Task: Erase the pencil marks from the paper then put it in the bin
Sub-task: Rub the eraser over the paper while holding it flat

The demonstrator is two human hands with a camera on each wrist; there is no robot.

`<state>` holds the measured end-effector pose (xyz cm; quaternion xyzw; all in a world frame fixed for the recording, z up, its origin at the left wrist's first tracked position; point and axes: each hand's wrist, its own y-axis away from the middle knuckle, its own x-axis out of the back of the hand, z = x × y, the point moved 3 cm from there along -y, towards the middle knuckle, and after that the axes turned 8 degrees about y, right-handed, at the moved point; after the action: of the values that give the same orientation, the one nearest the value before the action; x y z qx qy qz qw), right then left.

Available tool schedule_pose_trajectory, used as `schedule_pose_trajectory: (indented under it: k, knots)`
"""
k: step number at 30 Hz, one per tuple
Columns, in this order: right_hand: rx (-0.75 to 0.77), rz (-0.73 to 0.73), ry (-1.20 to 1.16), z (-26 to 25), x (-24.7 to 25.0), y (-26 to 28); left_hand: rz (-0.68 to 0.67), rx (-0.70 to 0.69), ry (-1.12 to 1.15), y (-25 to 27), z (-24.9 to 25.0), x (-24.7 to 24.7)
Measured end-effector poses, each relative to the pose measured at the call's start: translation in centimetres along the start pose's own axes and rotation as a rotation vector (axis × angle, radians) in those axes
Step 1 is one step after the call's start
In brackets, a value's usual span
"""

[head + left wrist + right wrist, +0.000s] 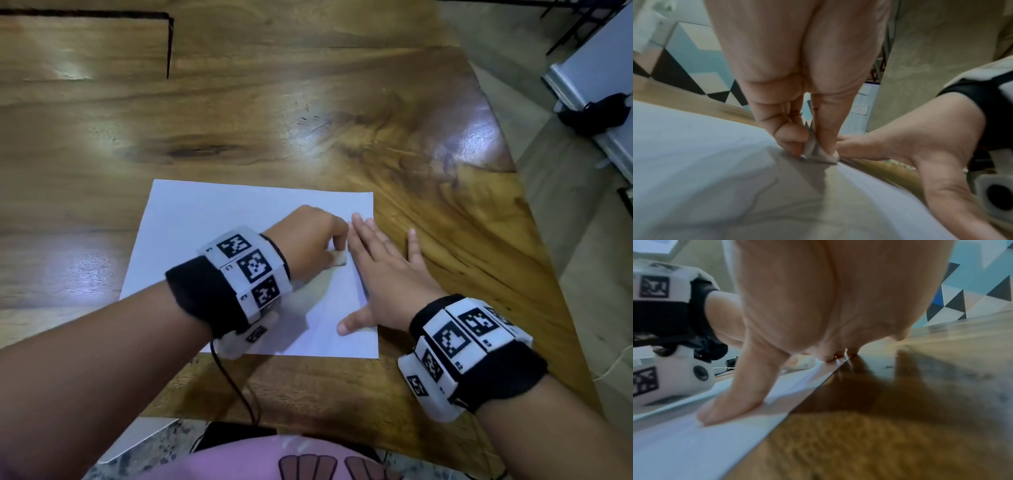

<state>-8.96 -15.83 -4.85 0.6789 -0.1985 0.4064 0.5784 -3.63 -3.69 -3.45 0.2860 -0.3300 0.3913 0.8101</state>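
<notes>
On the wooden desk [308,102] a white sheet of paper [212,219] lies flat near the front edge, and both hands work at its right side. The left hand [315,240] pinches a small whitish eraser [823,154] between thumb and curled fingers, its lower end pressed to the sheet; the right hand [387,274] lies spread and flat, thumb on the paper and the other fingers reaching over the right edge onto the wood, just beside the eraser. The risk I see is the sheet creasing or tearing: the eraser works close to the edge, and a hard stroke toward the free side, away from the holding hand, could buckle the paper or drag it across the glossy desk. The eraser is small and gripped only at the fingertips, so it could also slip out under pressure. No pencil marks can be made out; the left hand covers the spot being rubbed, and the wrist views are soft with blur. No bin shows in any view, so where the sheet must go cannot be told.
</notes>
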Motion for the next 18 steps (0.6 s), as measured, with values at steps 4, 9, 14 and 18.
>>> schedule_pose_trajectory:
  k: [4, 9, 14, 18]
  knots:
    - [-0.001, -0.001, -0.005, 0.1, -0.1, -0.1, -0.081, -0.062, 0.027, 3.2, 0.1, -1.5]
    - [0.007, 0.007, -0.022, 0.1, -0.2, -0.1, -0.2, -0.06, 0.086, 5.9, -0.4, -2.3]
    - [0.009, 0.008, -0.028, 0.1, -0.2, -0.1, -0.041, -0.014, 0.019, 0.8, 0.3, -0.6]
    - [-0.003, -0.018, -0.02, 0.1, -0.2, -0.1, -0.147, -0.058, -0.02, 3.7, 0.6, -1.9]
